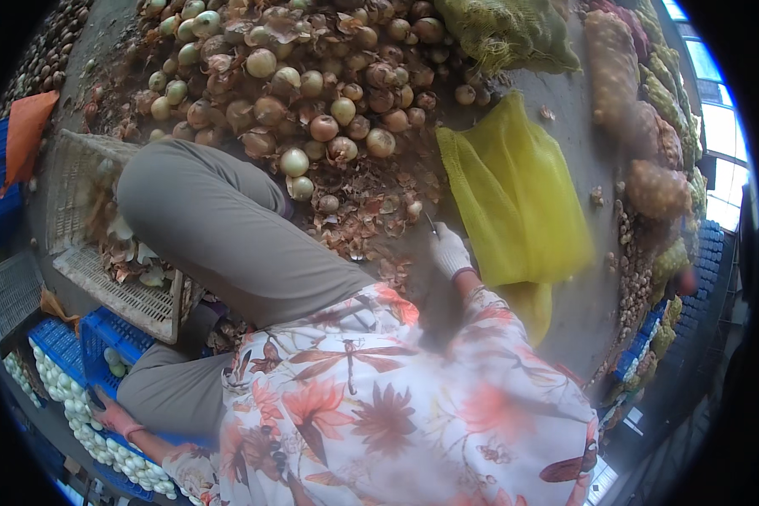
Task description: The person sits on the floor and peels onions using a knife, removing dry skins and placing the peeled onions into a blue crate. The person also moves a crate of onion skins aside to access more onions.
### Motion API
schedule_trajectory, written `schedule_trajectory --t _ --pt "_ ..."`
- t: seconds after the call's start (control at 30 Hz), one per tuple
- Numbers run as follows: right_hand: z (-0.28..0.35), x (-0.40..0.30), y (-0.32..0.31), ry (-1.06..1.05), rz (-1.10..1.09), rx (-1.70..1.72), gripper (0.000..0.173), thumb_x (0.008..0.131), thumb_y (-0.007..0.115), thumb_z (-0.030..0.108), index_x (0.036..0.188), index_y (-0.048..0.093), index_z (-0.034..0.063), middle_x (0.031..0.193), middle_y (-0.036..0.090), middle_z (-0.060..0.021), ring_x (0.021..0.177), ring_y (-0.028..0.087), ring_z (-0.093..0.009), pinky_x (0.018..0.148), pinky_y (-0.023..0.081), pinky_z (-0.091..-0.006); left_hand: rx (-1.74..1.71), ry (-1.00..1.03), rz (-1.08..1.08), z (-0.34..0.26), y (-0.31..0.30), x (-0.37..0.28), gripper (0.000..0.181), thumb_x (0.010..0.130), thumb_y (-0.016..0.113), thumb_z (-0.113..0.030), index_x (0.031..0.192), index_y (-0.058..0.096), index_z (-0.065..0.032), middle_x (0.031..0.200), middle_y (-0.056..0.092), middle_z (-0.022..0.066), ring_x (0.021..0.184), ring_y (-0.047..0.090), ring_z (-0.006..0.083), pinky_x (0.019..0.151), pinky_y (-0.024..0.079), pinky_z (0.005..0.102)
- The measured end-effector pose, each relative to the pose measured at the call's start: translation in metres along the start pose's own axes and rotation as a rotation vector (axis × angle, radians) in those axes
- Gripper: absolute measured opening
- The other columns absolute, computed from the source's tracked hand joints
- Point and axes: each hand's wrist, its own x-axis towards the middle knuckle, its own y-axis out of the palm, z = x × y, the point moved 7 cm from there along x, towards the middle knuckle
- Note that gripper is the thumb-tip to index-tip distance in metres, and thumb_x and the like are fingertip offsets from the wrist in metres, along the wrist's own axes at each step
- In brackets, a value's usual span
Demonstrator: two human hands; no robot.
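My right hand [450, 251], in a white knitted glove, is closed on a small knife [430, 222], its thin blade pointing away from me. A yellow mesh sack [522, 196] lies flat on the floor just right of that hand. My left hand [115, 414], in a pinkish glove, is at the lower left beside a blue plastic crate [101, 341]; whether it grips the rim is unclear. A few pale onions [114, 360] sit inside this crate. Ahead of my legs spreads a large heap of unpeeled onions [291, 82], with loose onion skins [367, 221] at its near edge.
A dirty white plastic crate [120, 288] holding skins and scraps lies left of my knee. Many peeled white onions [69, 395] fill crates at lower left. Filled mesh sacks [613, 76] line the right side; a greenish sack [512, 31] lies by the heap.
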Motion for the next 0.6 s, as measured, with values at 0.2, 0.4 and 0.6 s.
schedule_trajectory --t 0.2,0.4,0.6 --pt "0.003 0.028 0.03 0.02 0.082 -0.145 0.036 0.101 0.055 0.03 0.127 0.06 0.0048 0.112 0.072 -0.0274 0.11 0.068 -0.046 0.093 0.053 -0.057 -0.077 -0.058 0.059 -0.015 0.006 0.018 0.053 0.101 0.071 -0.033 0.136 0.064 0.0067 0.139 0.065 0.024 0.127 0.062 0.0358 0.108 0.047 0.0406" --pt "0.009 0.004 0.024 0.056 -0.013 0.177 0.04 0.103 0.052 0.035 0.134 0.061 0.0121 0.116 0.072 -0.0282 0.112 0.068 -0.047 0.094 0.052 -0.0552 -0.282 0.183 0.043 -0.13 0.01 0.004 0.046 0.101 0.072 -0.021 0.137 0.063 0.0062 0.139 0.064 0.0218 0.124 0.063 0.0308 0.105 0.051 0.0387" --pt "0.082 -0.056 -0.034 -0.166 -0.005 0.621 0.038 0.106 0.055 0.026 0.141 0.059 0.0127 0.091 0.07 -0.0165 0.087 0.07 -0.03 0.083 0.054 -0.0388 -0.821 0.334 0.282 -0.286 0.002 -0.046 0.049 0.103 0.069 -0.019 0.144 0.057 0.0036 0.142 0.062 0.0174 0.122 0.064 0.025 0.102 0.055 0.0341"
